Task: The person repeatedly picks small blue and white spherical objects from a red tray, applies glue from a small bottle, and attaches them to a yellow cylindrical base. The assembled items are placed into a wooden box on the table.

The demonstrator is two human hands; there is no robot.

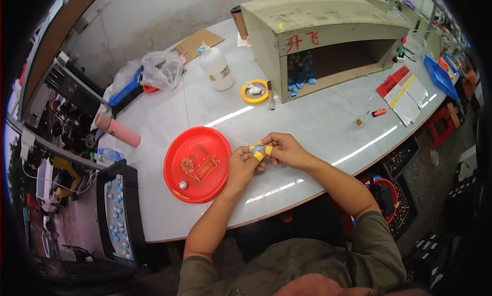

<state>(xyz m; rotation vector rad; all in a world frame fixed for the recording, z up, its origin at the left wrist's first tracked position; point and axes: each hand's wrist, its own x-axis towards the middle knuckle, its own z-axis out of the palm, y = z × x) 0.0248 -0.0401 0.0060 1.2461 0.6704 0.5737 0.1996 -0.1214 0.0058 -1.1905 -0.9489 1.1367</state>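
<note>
Just right of red tray (177,155): left hand (241,165) and right hand (288,151) together, both with yellow fingertip wraps (269,150), pinched on 1 small blue piece (257,150), partly hidden. In tray, near rim: 1 blue-and-white ball (183,185). Beyond tray: white bottle (217,73).

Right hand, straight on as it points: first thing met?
The right hand would likely meet the small blue piece between the hands first, then the left hand opposite; exact depth is unclear.

It's a workshop we're looking at, with a long grey workbench (312,124), a grimy open-fronted cabinet (328,11) and a crate (134,209) of little blue-and-white pieces (117,210)!
</note>
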